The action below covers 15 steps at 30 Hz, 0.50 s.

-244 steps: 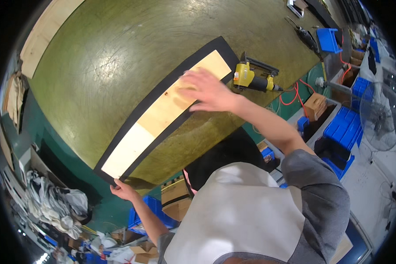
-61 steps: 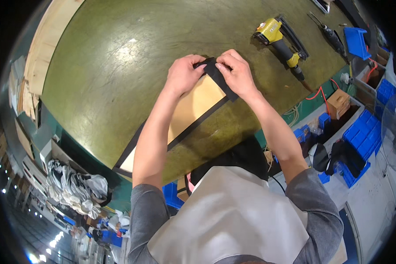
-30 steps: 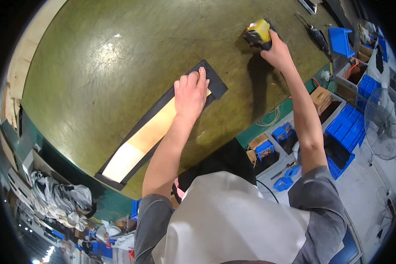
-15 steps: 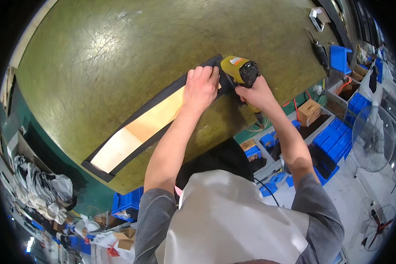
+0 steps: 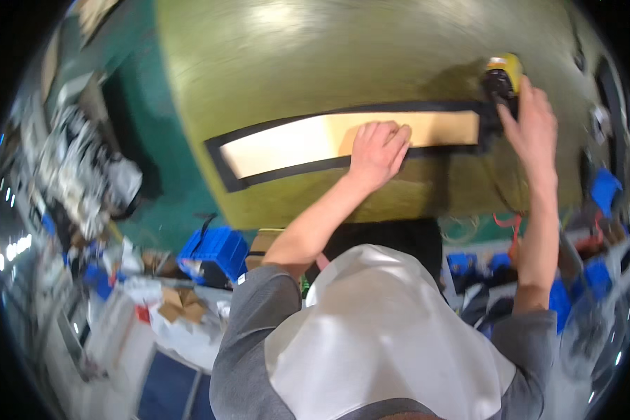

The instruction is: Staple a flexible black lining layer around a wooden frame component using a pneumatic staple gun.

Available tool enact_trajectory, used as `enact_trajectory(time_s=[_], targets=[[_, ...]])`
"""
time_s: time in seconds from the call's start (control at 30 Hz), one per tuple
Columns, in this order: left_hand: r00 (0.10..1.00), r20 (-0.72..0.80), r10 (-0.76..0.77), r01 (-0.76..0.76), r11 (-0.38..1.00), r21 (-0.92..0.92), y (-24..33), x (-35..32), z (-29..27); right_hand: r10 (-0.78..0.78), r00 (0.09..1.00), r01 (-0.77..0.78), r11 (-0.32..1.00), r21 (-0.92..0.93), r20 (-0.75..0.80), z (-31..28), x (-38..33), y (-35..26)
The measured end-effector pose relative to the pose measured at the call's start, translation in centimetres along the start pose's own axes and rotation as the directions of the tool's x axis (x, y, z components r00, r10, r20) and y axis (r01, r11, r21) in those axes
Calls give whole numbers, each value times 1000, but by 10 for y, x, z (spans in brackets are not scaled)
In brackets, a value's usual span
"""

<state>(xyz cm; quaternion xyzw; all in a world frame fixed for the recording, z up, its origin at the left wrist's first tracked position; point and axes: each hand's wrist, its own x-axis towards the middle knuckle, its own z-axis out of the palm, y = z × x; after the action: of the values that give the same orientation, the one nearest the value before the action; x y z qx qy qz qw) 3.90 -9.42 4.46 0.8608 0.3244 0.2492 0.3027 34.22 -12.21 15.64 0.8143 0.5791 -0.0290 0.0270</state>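
A long, slightly curved pale board with black covering folded round its edges lies on the green worktable. My left hand rests across its near edge, fingers curled over the black border and onto the pale face. At the board's right end stands a yellow and black staple gun, a thin hose trailing toward me. My right hand is against the gun's right side, its fingers stretched out and the thumb apart. Blur hides whether the palm still touches the handle.
Blue plastic bins stand below the table's near edge, with more at the right. A heap of pale sheeting lies on the left. Opened cardboard sits on white wrapping behind my left side. Small tools are near the table's right edge.
The view has swung left. My left hand has shifted from the board's right end toward its middle. My right hand has loosened from its grip on the staple gun, which is farther right.
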Motion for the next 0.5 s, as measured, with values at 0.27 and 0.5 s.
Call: enact_trajectory(time_s=[0.27,0.5], targets=[[620,-492,-611,743,659,117,-151,-126,-185,-466,858,487,604,632,-216,95,-1,-268],[526,-264,-809,740,588,-327,-185,-123,-207,-498,867,446,758,476,-20,116,4,-428]])
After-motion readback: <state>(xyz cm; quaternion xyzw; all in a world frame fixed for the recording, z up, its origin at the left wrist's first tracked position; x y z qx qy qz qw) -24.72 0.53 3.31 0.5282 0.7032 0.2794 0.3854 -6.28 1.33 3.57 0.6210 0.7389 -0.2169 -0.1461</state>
